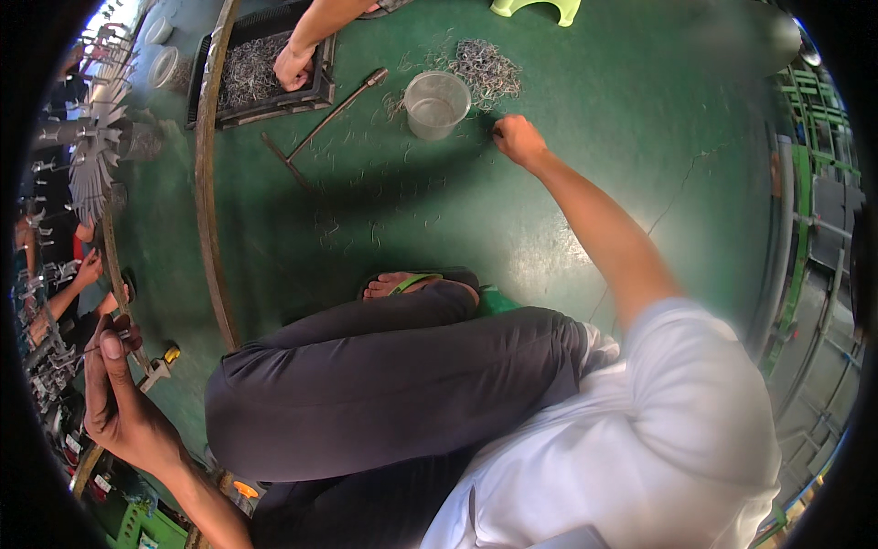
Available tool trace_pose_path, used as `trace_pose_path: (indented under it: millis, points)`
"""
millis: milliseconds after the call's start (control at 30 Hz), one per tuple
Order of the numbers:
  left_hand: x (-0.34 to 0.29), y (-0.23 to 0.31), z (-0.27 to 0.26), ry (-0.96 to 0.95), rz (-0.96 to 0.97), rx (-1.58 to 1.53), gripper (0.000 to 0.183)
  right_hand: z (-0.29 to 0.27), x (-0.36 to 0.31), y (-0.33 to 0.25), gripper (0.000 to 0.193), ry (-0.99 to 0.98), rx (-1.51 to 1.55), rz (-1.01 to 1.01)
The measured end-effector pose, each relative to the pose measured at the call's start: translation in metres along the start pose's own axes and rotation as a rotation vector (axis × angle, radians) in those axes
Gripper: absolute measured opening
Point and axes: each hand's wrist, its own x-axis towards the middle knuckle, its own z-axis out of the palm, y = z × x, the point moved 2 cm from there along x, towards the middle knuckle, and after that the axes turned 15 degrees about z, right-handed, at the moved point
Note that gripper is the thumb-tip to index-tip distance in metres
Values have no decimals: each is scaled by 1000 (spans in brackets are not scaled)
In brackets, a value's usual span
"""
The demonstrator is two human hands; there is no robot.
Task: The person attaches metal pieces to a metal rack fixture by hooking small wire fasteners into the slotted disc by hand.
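White shirt and dark trousers close by, two bare hands held wide apart over a green floor

Closest is the person's white shirt [631, 430], with dark grey trousers [393, 393] folded across the near middle. At near left, the left hand [123, 398] is raised, its thumb drawn up close to the fingers; whether a thin piece is pinched between them, I cannot tell. Just past the knees rests a foot in a flip-flop [422, 280] with a green strap.

Farther out, the right arm reaches over the green floor [585, 82]. The right hand [519, 139] has its fingers curled together; whether they are clamped on anything, I cannot tell. Just left of it stands a translucent plastic tub [437, 108], and right behind that lies a heap of small bent metal wires [487, 71]. More wires are scattered loosely on the floor to the left.

Left of the tub lies a T-handled wrench [329, 121]. At far left, a co-worker's hand [293, 69] dips into a black crate [325, 87] full of wires. A long brown bar [206, 183] runs along the crate's left side. At the far edge is a lime-green stool [540, 7].
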Motion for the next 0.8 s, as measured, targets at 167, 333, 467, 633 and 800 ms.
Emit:
trace_pose_path:
  millis: [167, 333, 467, 633, 800]
  points:
    - [0, 0, 3, -12, 23, -19, 30, 2, 5, -10, 17, -24, -266, -66]
    - [2, 5, 7, -13, 22, -67, 26, -19, -13, -17, 20, -99, 77, 170]
    - [5, 5, 3, -8, 31, -121, 27, -55, -53, -41, 18, -388, 847, 311]
    - [8, 3, 17, -24, 11, -280, 25, -117, -96, -140, 11, -567, 1310, -25]
    - [12, 9, 29, 16, -70, -487, 22, -166, -165, -274, 16, -454, 1229, -443]
